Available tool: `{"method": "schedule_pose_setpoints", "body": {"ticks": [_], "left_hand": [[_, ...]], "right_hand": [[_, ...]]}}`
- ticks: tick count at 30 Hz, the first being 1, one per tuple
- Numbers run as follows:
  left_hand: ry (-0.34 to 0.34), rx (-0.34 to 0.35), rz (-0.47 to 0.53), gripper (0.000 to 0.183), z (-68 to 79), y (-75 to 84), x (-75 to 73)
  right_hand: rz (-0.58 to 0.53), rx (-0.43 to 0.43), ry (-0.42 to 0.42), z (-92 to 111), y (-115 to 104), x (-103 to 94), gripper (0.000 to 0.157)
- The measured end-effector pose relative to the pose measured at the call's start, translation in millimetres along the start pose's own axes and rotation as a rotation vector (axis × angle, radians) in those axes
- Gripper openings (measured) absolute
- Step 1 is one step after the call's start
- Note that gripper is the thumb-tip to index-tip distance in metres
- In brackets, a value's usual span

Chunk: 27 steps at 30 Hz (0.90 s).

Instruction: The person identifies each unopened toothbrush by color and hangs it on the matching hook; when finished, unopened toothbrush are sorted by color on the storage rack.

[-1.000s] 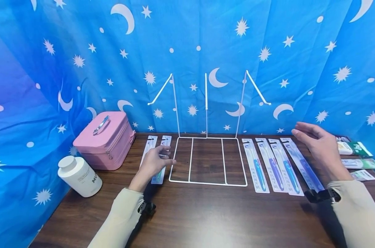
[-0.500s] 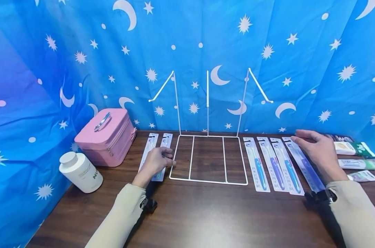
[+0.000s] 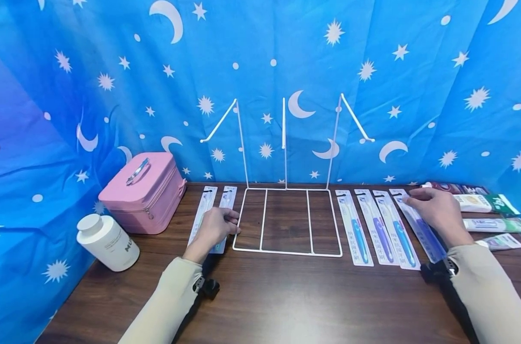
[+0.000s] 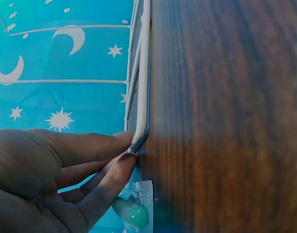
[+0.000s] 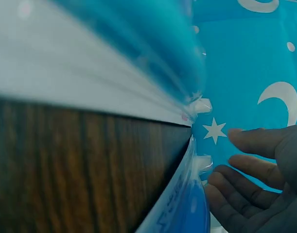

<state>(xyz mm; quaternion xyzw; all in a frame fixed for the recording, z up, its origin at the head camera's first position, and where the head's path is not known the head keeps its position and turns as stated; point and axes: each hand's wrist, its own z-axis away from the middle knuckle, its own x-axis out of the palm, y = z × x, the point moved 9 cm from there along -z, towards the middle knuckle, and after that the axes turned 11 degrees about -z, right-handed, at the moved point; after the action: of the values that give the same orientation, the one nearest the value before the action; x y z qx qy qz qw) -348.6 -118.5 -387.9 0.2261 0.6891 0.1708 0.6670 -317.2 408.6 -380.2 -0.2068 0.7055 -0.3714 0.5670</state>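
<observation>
A white wire rack (image 3: 284, 125) with three raised hooks stands mid-table. My left hand (image 3: 215, 227) is at its front left corner; in the left wrist view, thumb and fingertips pinch the white wire (image 4: 144, 87). Partly under that hand lies a packaged toothbrush (image 3: 227, 198), beside another toothbrush pack (image 3: 204, 203). My right hand (image 3: 437, 212) hovers over the upper part of a purple-blue toothbrush pack (image 3: 426, 236). Its fingers are loosely bent and apart from the thumb in the right wrist view, with nothing between them. Three more toothbrush packs (image 3: 358, 239) lie right of the rack.
Toothpaste tubes (image 3: 471, 203) lie at the far right, just beyond my right hand. A pink case (image 3: 135, 196) and a white bottle (image 3: 110, 243) stand at the left. A blue star-and-moon cloth (image 3: 260, 43) hangs behind the wooden table (image 3: 286, 301).
My right hand has come down and slightly left toward the purple-blue toothbrush pack, uncovering more of the toothpaste tubes. My left hand's fingers have drawn together at the rack's corner.
</observation>
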Motion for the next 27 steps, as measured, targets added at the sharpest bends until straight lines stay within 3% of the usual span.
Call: {"method": "schedule_pose_setpoints", "body": {"ticks": [7, 18, 27], "left_hand": [[-0.014, -0.005, -0.037, 0.031, 1.1, 0.8, 0.0], [-0.024, 0.004, -0.051, 0.030, 2.4, 1.0, -0.9], [-0.027, -0.001, -0.046, 0.030, 1.4, -1.0, 0.8]], "right_hand": [[0.096, -0.066, -0.022, -6.1, -5.2, 2.5, 0.057], [0.150, -0.065, -0.073, -12.0, -5.0, 6.4, 0.046], [0.187, -0.071, -0.055, -18.3, -2.7, 4.8, 0.040]]}}
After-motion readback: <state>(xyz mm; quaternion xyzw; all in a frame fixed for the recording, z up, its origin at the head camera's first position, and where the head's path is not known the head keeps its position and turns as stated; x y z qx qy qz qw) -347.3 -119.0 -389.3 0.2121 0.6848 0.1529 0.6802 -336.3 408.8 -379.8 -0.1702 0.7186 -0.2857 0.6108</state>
